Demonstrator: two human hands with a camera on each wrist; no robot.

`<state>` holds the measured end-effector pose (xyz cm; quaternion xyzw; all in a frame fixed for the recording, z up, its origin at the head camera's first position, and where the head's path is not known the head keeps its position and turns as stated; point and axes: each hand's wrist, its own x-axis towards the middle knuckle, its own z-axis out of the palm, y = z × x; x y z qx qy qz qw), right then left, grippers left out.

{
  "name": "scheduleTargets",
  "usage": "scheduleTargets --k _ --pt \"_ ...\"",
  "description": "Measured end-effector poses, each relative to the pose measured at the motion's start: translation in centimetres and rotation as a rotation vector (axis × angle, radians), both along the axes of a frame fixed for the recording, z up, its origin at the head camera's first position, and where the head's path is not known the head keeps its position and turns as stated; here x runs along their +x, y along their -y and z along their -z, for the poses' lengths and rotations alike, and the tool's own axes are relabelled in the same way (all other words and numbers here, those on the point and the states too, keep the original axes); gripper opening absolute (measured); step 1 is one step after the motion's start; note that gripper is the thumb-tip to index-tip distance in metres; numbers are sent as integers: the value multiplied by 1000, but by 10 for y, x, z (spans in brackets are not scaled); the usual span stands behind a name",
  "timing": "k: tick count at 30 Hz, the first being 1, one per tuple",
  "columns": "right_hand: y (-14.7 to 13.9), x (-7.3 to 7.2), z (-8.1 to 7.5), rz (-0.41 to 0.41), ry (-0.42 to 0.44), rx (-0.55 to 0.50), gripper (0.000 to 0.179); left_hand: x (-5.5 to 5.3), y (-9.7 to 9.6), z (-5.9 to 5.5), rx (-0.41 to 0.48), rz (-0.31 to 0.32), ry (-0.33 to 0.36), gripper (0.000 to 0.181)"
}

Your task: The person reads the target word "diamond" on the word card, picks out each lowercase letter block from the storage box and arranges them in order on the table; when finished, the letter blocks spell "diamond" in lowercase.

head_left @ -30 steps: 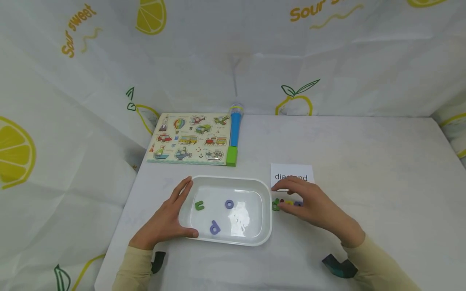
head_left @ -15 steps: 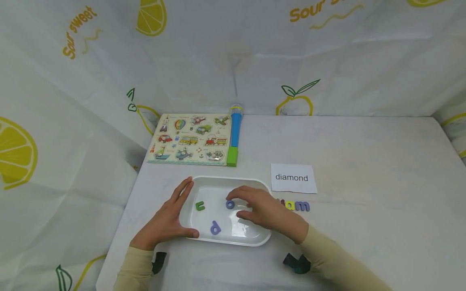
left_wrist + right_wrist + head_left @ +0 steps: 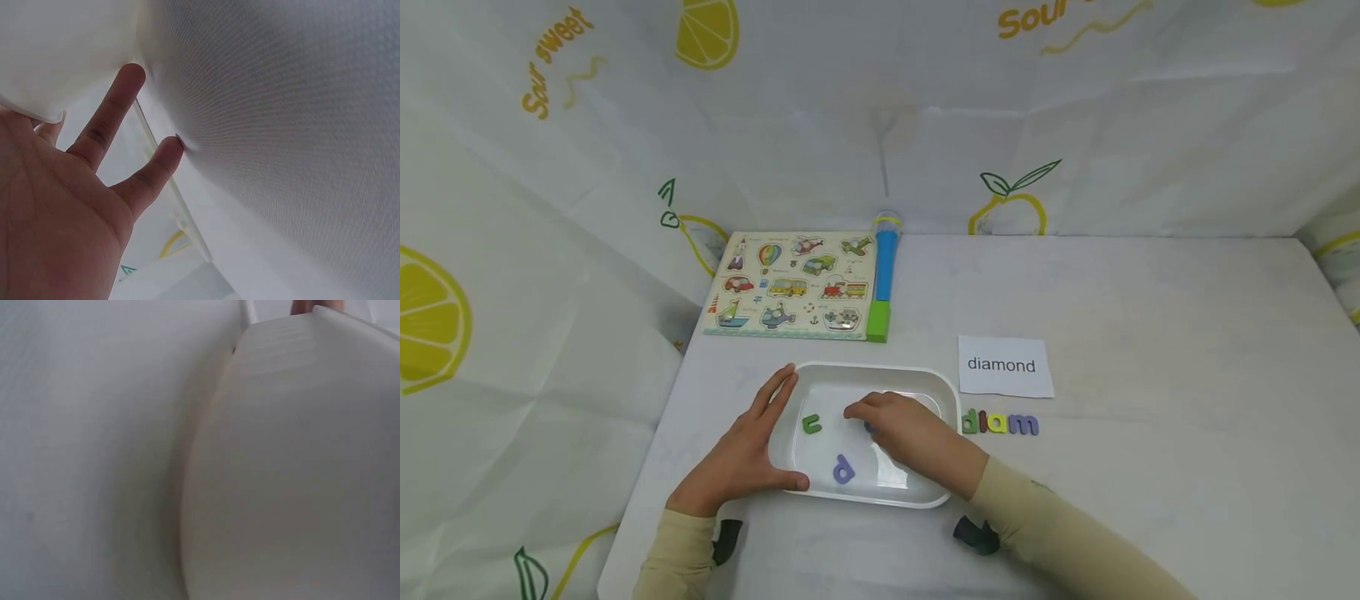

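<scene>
My left hand (image 3: 739, 450) spans the left end of the white tray (image 3: 951, 483), thumb at its near rim and fingers along the far left corner. In the left wrist view, straight, spread fingers (image 3: 103, 125) touch the pale surface beside the tray. My right hand (image 3: 910, 429) is over the tray with bent fingers, at a purple letter o (image 3: 869, 427) that it mostly covers; whether the fingers grip it is hidden. A green letter n (image 3: 811, 424) and a purple d-shaped letter (image 3: 843, 469) lie in the tray. The right wrist view shows the tray's outer wall (image 3: 281, 456).
Right of the tray, letters spelling "diam" (image 3: 997, 423) lie in a row below a card (image 3: 1006, 367) printed "diamond". Behind the tray are a vehicle picture puzzle board (image 3: 790, 287) and a blue and green toy microphone (image 3: 884, 271). A lemon-print cloth hangs at the back.
My right hand has moved left from the letter row into the tray, and its fingers have come down over the letter o. My left hand has stayed at the tray's left end.
</scene>
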<state>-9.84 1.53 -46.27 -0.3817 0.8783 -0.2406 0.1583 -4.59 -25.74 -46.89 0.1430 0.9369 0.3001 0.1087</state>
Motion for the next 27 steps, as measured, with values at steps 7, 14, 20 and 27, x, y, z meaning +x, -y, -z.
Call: scheduleTargets --k 7,14,20,27 --pt "-2 0 -1 -53 -90 21 37 0 2 1 9 6 -24 140" --pt "-43 6 -23 -48 1 -327 37 -1 2 2 8 9 -14 139" --pt "-111 10 -40 49 -91 -569 50 -2 0 0 3 -1 -2 140" --pt "-184 19 -38 307 -264 -434 62 -1 0 0 -7 -2 1 140"
